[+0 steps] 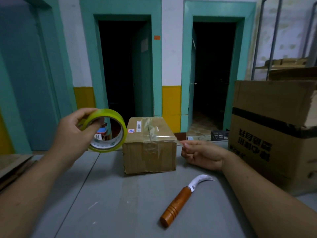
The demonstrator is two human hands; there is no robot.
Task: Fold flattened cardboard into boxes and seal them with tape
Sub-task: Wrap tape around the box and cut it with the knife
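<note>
Our left hand [73, 133] clamps the light tape roll [107, 146] by its core; our right hand [202, 154] pinches the flimsy, sticky strip [179, 142] at its fingertips.

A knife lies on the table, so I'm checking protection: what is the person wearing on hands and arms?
Nothing shows. The left hand and right hand have no gloves or rings, the wrists no watch or band. The left forearm and right forearm are bare to the frame's edge; no sleeve is in view.
</note>
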